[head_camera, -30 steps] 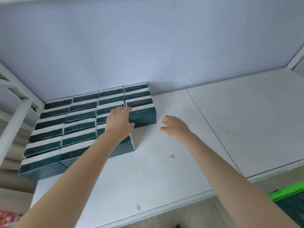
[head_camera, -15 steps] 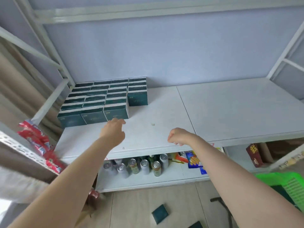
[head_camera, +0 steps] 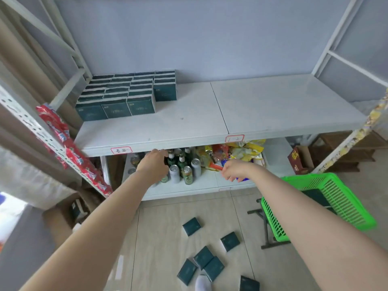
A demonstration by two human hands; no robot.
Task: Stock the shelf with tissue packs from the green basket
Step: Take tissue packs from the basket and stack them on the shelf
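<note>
Both hands, left [head_camera: 154, 163] and right [head_camera: 235, 170], empty, loosely curled below the shelf [head_camera: 189, 141] edge

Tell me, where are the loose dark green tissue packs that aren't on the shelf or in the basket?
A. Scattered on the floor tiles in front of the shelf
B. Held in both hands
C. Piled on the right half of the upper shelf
A: several loose tissue packs lie scattered on the floor, below the shelf and left of the green basket; both hands are empty.

green basket [head_camera: 340, 198] half behind right forearm, shelf labels [head_camera: 121, 150] illegible
</note>
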